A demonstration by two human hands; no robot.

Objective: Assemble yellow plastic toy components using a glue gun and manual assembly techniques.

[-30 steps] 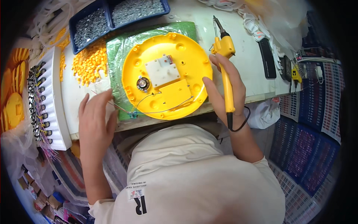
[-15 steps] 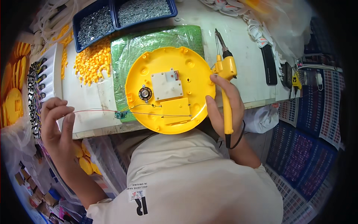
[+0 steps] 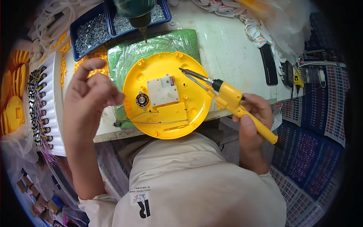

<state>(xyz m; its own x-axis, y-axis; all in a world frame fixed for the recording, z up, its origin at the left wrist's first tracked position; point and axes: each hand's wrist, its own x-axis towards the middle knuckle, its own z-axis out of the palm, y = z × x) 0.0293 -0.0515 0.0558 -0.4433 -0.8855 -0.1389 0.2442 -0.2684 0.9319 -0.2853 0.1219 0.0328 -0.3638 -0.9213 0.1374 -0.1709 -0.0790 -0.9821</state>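
Observation:
A round yellow plastic shell (image 3: 151,126) lies partly on the green mat, its inside facing up. In it sit a pale gearbox (image 3: 163,90), a small round speaker (image 3: 142,100) and a yellow rectangular cover (image 3: 172,113). Thin wires run from the cover past the shell's left rim to a small dark circuit board (image 3: 118,124). My left hand (image 3: 92,90) is closed beside that rim; its fingertips hide whatever they pinch. In my right hand (image 3: 255,121) is a yellow soldering gun (image 3: 230,96), its tip pointing up-left above the shell.
An electric screwdriver (image 3: 140,17) hangs above two blue trays (image 3: 92,47) of screws. The green mat (image 3: 189,41) lies under the shell. Speakers with wires stand in a white foam rack (image 3: 56,102) at left. At right lies a black bar-shaped object (image 3: 269,65).
My left hand has moved right and up to the shell's rim; the red wire between its fingers no longer shows. The soldering gun has swung from upright to pointing left over the shell.

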